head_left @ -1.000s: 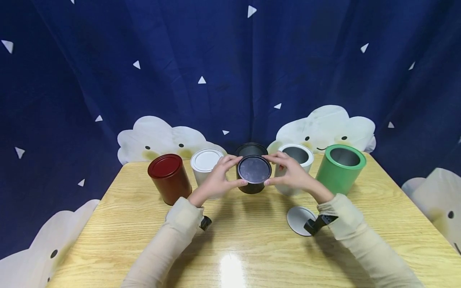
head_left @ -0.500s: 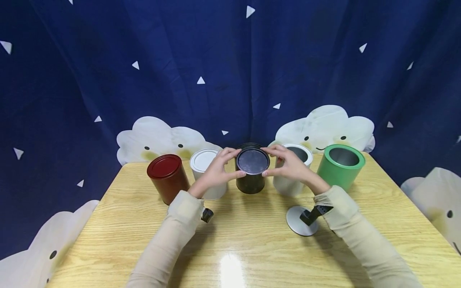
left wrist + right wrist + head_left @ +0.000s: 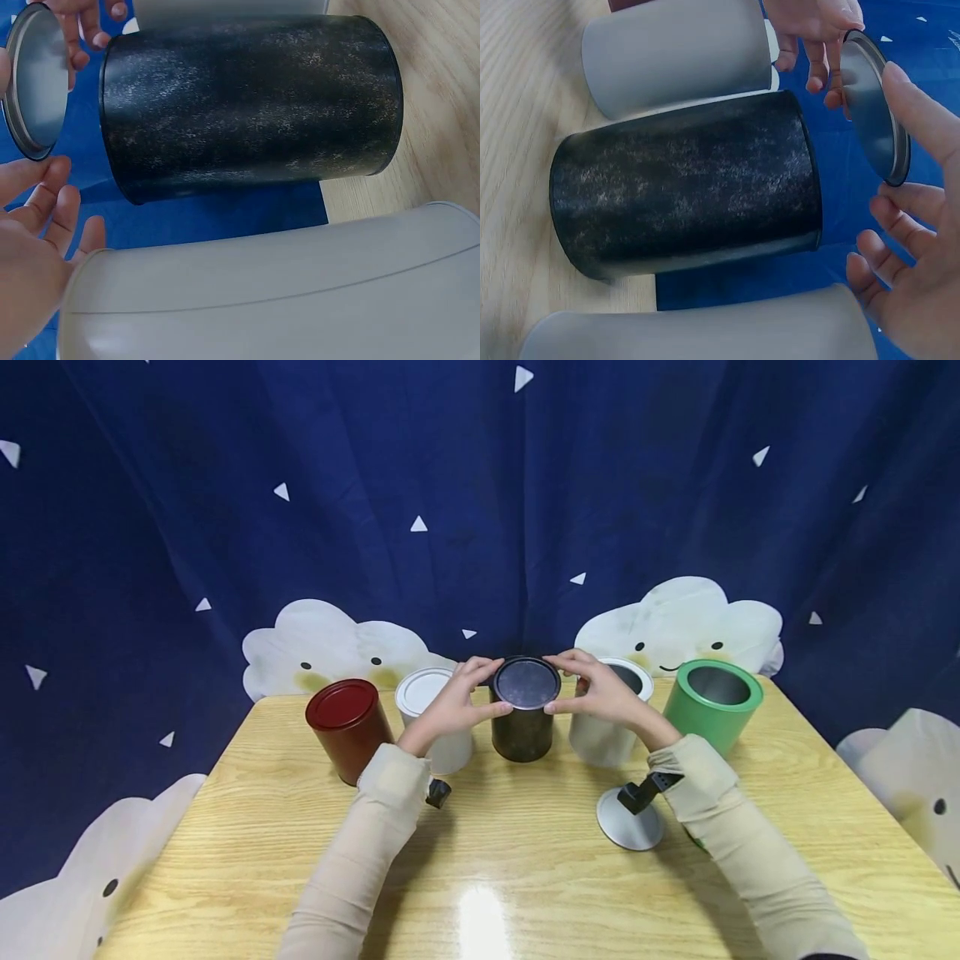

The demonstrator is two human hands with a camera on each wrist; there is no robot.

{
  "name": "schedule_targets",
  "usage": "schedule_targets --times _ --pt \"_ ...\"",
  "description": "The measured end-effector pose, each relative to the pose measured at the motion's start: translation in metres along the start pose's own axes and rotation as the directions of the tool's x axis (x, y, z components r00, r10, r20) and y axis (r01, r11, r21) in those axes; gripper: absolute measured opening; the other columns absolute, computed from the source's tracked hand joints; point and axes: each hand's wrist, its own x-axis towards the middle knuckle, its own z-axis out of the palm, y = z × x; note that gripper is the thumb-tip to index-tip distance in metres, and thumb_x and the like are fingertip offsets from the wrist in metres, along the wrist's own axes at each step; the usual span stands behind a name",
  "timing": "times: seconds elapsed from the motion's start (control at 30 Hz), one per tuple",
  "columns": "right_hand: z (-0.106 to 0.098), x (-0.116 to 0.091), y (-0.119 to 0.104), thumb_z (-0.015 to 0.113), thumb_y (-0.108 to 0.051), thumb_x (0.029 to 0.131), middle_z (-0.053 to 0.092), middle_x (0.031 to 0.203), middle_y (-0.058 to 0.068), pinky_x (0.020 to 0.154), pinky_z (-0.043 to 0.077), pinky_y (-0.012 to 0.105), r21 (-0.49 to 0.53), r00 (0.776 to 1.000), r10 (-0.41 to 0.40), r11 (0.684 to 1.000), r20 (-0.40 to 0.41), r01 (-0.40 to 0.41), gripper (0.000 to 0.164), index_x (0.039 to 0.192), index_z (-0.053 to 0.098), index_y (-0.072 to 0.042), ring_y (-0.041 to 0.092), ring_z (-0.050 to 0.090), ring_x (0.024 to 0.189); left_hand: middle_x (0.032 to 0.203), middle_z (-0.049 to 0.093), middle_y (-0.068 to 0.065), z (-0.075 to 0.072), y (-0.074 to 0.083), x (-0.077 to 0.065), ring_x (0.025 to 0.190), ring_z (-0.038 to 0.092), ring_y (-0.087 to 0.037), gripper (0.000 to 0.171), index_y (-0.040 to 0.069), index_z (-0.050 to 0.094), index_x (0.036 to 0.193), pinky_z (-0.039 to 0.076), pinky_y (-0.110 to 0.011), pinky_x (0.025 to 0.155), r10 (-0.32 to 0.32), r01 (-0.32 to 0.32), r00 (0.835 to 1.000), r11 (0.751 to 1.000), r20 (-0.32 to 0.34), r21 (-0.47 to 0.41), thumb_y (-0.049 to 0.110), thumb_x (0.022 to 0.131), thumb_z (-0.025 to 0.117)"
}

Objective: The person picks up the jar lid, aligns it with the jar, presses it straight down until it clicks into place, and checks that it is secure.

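Between both hands a round black lid (image 3: pixel 527 683) is held level at its edge. It covers the mouth of the black can (image 3: pixel 521 737) in the head view. Both wrist views show a gap between the lid's grey metal underside (image 3: pixel 45 82) and the can's rim. My left hand (image 3: pixel 453 706) pinches the left edge between thumb and fingers. My right hand (image 3: pixel 603 697) grips the right edge the same way. The can stands upright, its dark side (image 3: pixel 690 180) scuffed with pale specks.
To the left stand a dark red can (image 3: pixel 360 747) and a white can (image 3: pixel 447 756), both lidded. An uncovered white can (image 3: pixel 596 743) and an uncovered green can (image 3: pixel 701 718) stand to the right. A pale round lid (image 3: pixel 628 827) lies on the table under the right wrist.
Both hands have carried the black lid away from the person, from in front of the black can to over its mouth. The cans have stayed in place.
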Motion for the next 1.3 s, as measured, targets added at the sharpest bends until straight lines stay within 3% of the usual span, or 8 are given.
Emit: schedule_targets --times 0.27,0.5,0.67,0.8,1.3 --pt "-0.004 0.01 0.008 0.079 -0.018 0.069 0.05 0.117 0.012 0.065 0.04 0.03 -0.041 0.999 -0.01 0.999 0.031 0.011 0.067 0.127 0.051 0.001 0.027 0.044 0.094 0.123 0.045 -0.015 -0.001 -0.006 0.007 0.111 0.036 -0.028 0.068 -0.005 0.041 0.133 0.031 -0.043 0.094 0.007 -0.007 1.0 1.0 0.018 0.023 0.023 0.079 0.071" --pt "-0.007 0.021 0.011 0.079 -0.021 0.07 0.049 0.118 0.012 0.07 0.041 0.038 -0.09 0.998 0.018 0.996 0.058 -0.012 0.07 0.129 0.049 0.0 0.023 0.043 0.097 0.122 0.044 -0.014 -0.005 -0.014 0.014 0.108 0.034 -0.029 0.07 -0.003 0.041 0.134 0.029 -0.042 0.091 0.029 -0.031 0.999 0.997 0.035 0.067 0.037 0.082 0.066" --pt "-0.009 0.027 0.011 0.078 -0.027 0.071 0.047 0.12 0.011 0.074 0.039 0.038 -0.115 0.995 0.062 0.992 0.079 -0.052 0.073 0.132 0.047 -0.002 0.024 0.043 0.101 0.125 0.043 -0.017 -0.007 -0.014 0.019 0.11 0.033 -0.032 0.067 -0.005 0.04 0.134 0.028 -0.044 0.092 -0.021 0.013 0.997 0.994 0.07 0.109 0.025 0.081 0.069" --pt "-0.009 0.032 0.015 0.078 -0.032 0.071 0.046 0.122 0.01 0.078 0.037 0.038 -0.116 0.989 0.105 0.989 0.106 -0.092 0.076 0.133 0.045 -0.004 0.024 0.041 0.106 0.126 0.043 -0.015 -0.009 -0.015 0.023 0.111 0.034 -0.031 0.066 -0.004 0.04 0.134 0.027 -0.042 0.094 -0.059 0.046 0.994 0.989 0.089 0.139 0.025 0.081 0.069" --pt "-0.012 0.043 0.021 0.078 -0.028 0.071 0.045 0.122 0.018 0.085 0.037 0.047 -0.203 0.979 0.105 0.977 0.177 -0.068 0.073 0.13 0.048 0.0 0.032 0.039 0.11 0.126 0.045 -0.01 -0.008 -0.025 0.03 0.113 0.034 -0.028 0.065 0.001 0.044 0.134 0.025 -0.046 0.094 -0.141 0.115 0.98 0.978 0.141 0.175 0.032 0.082 0.067"
